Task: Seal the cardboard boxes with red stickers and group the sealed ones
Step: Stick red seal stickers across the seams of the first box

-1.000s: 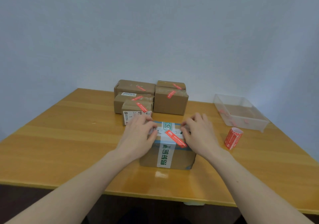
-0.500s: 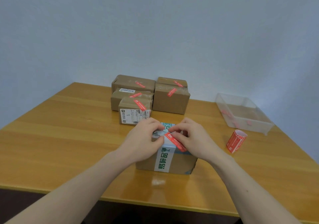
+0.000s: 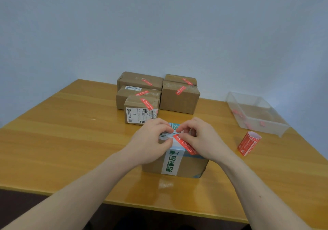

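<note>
A cardboard box (image 3: pixel 191 166) with white tape printed in green stands near the table's front edge. A red sticker (image 3: pixel 188 147) lies slanted across its top seam. My left hand (image 3: pixel 150 141) holds the box's top left with curled fingers, the thumb along the near edge. My right hand (image 3: pixel 200 139) has curled fingers, with thumb and forefinger pinching the sticker's upper end. Both hands hide most of the lid. Behind it stand several sealed boxes (image 3: pixel 177 102) in a tight group, each with a red sticker on top.
A roll of red stickers (image 3: pixel 248 143) stands upright to the right of the box. Further back right sits a clear plastic tray (image 3: pixel 284 128) with a few red scraps inside. The wooden table (image 3: pixel 71 132) ends at a wall behind the group.
Both hands moved inward over the lid and now meet at the sticker's upper end, fingers more curled. The view has also tilted a little.
</note>
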